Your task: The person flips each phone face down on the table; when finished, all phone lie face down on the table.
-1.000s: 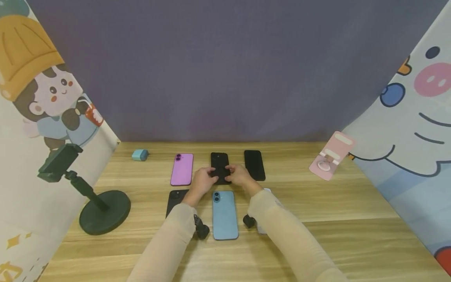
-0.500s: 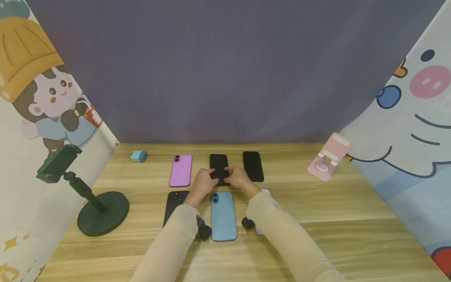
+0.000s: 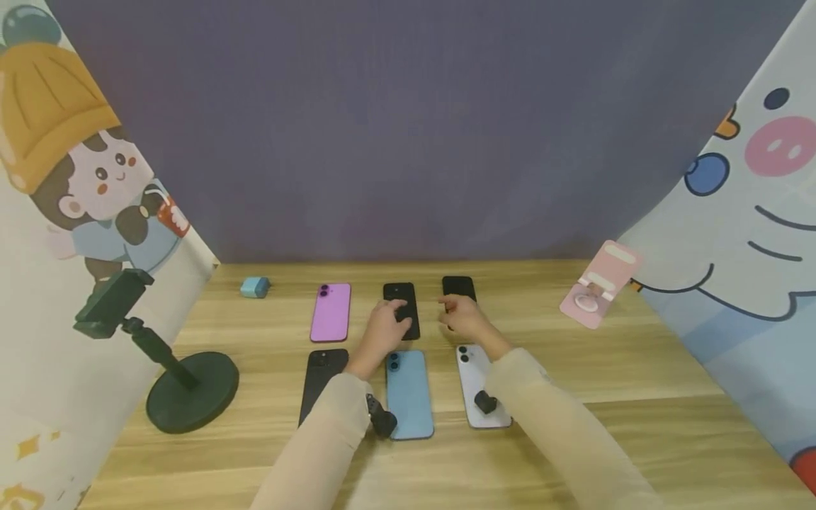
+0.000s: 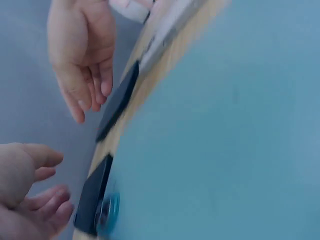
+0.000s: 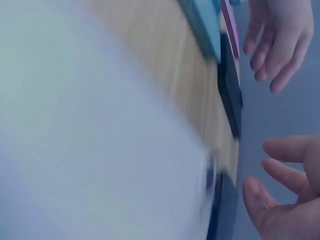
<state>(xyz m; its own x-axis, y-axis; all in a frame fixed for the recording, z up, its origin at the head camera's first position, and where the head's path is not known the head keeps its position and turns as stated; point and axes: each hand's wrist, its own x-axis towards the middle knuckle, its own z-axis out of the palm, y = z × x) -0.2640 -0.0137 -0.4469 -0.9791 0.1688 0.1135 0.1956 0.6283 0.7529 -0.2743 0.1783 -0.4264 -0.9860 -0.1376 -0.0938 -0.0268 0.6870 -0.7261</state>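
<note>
In the head view my left hand [image 3: 385,327] hovers over the right-of-centre edge of a black phone [image 3: 408,312] in the middle of the back row. Its fingers are loosely bent, and the left wrist view shows nothing between them. My right hand [image 3: 465,316] is above another black phone [image 3: 457,285], at the back right, covering its lower part. Thumb and fingers of that hand stand apart in the right wrist view, holding nothing. A light blue phone [image 3: 409,397] lies below the left hand, and a white phone [image 3: 474,382] lies partly under the right wrist.
A purple phone [image 3: 331,313] lies back left, with a black phone [image 3: 320,375] in front, partly behind the left sleeve. A dark green phone stand [image 3: 191,389] is at the left. Farther back sits a blue charger plug [image 3: 255,287]. A pink folding stand [image 3: 599,287] is at the right.
Both hands have come off the middle black phone, which they had held at its sides. The right hand has moved right, over the back right phone, uncovering more of the white phone.
</note>
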